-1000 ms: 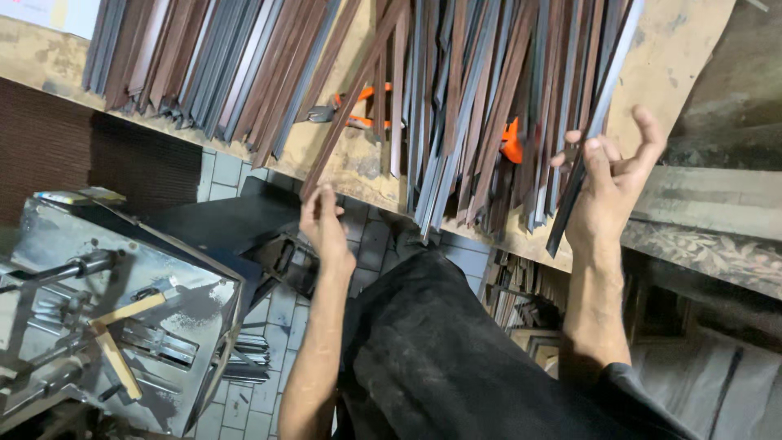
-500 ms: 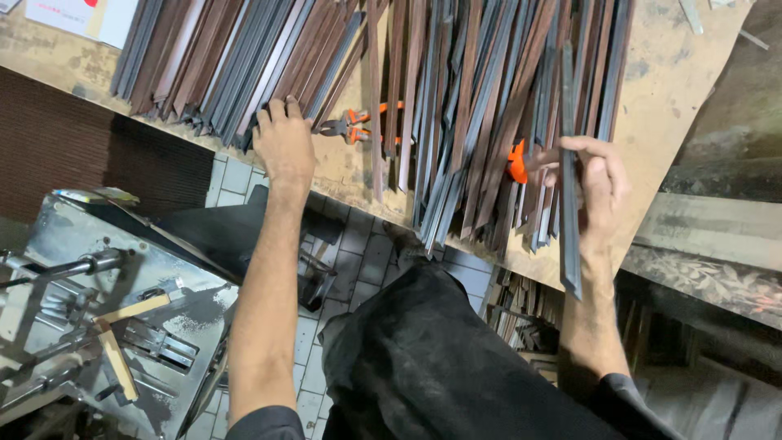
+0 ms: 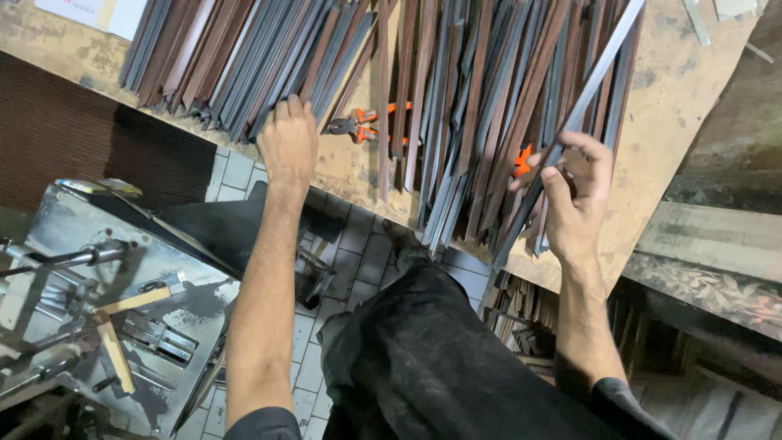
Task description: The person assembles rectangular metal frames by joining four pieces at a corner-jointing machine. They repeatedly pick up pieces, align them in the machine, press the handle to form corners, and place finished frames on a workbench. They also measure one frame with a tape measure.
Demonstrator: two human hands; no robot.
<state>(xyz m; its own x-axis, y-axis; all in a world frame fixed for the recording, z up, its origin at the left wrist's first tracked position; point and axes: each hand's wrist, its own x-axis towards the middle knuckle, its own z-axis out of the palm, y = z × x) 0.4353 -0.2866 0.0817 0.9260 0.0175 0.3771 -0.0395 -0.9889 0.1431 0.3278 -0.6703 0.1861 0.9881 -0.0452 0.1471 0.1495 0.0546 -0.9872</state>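
Metal strips (image 3: 456,106), long and thin, grey and rust-brown, lie side by side in heaps across the wooden table (image 3: 676,106). Right hand (image 3: 574,195) grasps one grey strip (image 3: 570,130), raised aslant above the right-hand heap. Left hand (image 3: 287,147) rests flat and released on the near ends of the left heap. Orange-handled pliers (image 3: 366,122) lie on the table between the heaps. A metal machine (image 3: 106,301) stands near left, over the tiled floor (image 3: 366,253).

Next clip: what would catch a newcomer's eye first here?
The mass of long metal strips spread across the wooden workbench at the top. The right hand lifts one strip from the pile; the left hand rests on the left bundle. Orange-handled pliers lie between them.
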